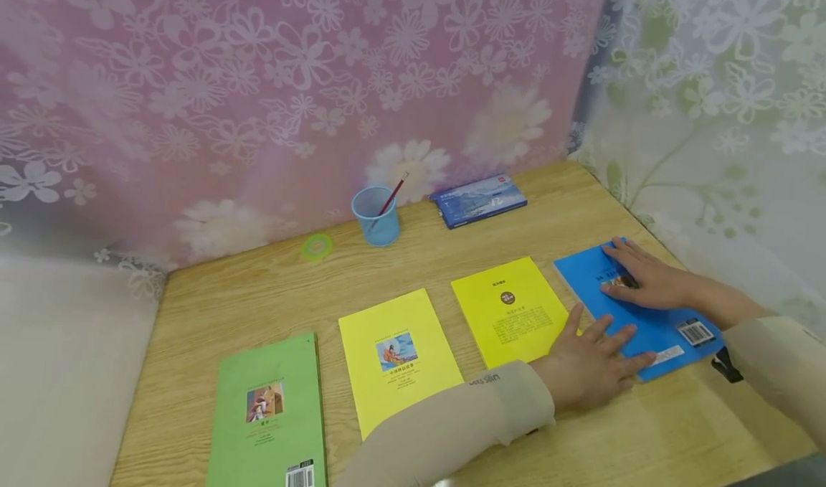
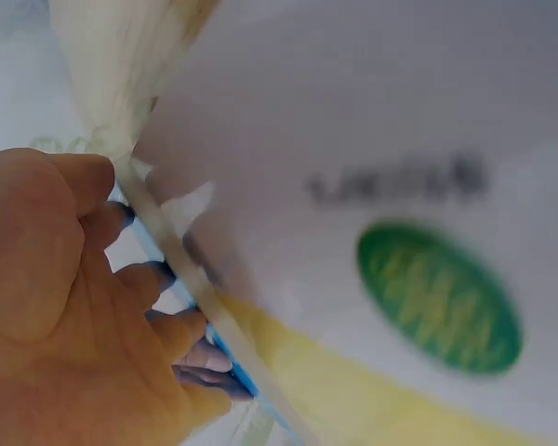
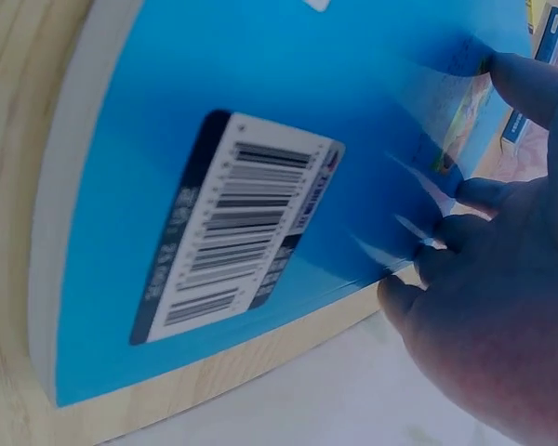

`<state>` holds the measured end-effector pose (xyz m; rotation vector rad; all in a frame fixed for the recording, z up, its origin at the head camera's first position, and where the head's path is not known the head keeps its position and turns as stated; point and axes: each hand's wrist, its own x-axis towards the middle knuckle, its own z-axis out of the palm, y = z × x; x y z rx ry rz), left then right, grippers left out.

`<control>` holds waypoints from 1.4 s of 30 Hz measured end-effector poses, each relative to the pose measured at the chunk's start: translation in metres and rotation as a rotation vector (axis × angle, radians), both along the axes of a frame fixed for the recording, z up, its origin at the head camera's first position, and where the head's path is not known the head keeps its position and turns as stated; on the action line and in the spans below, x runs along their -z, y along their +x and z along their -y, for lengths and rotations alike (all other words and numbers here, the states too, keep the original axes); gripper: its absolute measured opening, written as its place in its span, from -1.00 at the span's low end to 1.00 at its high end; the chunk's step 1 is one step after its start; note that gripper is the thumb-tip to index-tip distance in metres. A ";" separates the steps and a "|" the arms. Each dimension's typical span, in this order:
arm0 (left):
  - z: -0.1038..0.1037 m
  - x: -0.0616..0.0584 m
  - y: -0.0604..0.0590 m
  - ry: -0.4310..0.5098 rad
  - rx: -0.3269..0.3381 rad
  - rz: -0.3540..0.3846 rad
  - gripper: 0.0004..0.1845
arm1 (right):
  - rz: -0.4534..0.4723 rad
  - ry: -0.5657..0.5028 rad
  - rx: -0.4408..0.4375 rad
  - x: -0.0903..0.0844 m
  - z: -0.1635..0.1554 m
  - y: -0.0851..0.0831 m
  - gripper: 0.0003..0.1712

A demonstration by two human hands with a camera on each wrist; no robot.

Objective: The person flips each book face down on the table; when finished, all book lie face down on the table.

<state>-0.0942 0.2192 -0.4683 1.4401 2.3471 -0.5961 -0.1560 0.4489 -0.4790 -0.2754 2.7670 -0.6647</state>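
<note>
A blue book lies back cover up at the right side of the table, its barcode toward the near edge. My right hand rests on its upper part, fingertips on the cover and along the right edge, thumb near the small picture. Fingers spread, my left hand lies at the book's lower left edge. It also overlaps the near right corner of a yellow book with a round dark emblem. In the left wrist view, its fingers reach toward the blue edge.
Farther left lie another yellow book and a green book. Along the back stand a blue mesh cup with a red pencil, a blue box and a green disc. Flowered curtains border the table.
</note>
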 end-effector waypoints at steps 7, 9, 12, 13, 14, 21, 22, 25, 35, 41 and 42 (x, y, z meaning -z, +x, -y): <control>0.008 -0.009 -0.013 0.009 0.052 0.055 -0.45 | -0.101 0.209 -0.040 -0.007 0.002 -0.007 -0.12; 0.014 -0.013 -0.019 0.056 0.073 0.074 -0.46 | -0.140 0.273 -0.047 -0.013 0.004 -0.010 -0.24; 0.028 -0.020 -0.031 0.151 0.097 0.126 -0.54 | -0.132 0.273 -0.036 -0.026 0.011 -0.015 -0.37; 0.034 -0.023 -0.036 0.182 0.101 0.148 -0.58 | -0.124 0.260 -0.033 -0.031 0.015 -0.017 -0.41; 0.041 -0.026 -0.041 0.208 0.104 0.163 -0.62 | -0.117 0.245 -0.029 -0.037 0.020 -0.018 -0.44; 0.119 -0.051 -0.072 0.333 0.003 0.166 -0.67 | -0.137 0.207 -0.099 -0.074 0.059 -0.021 -0.78; 0.134 -0.054 -0.076 0.354 -0.028 0.168 -0.64 | -0.135 0.206 -0.113 -0.078 0.065 -0.021 -0.81; 0.180 -0.063 -0.087 0.414 -0.124 0.178 -0.51 | -0.105 0.202 -0.147 -0.091 0.082 -0.020 -0.82; 0.315 -0.101 -0.088 0.530 -0.341 0.051 -0.35 | -0.082 0.258 -0.207 -0.122 0.108 -0.017 -0.66; 0.381 -0.113 -0.067 0.610 -0.464 -0.095 -0.73 | -0.204 0.273 -0.153 -0.128 0.105 0.001 -0.37; 0.391 -0.113 -0.063 0.623 -0.494 -0.119 -0.75 | -0.229 0.264 -0.136 -0.128 0.104 0.004 -0.31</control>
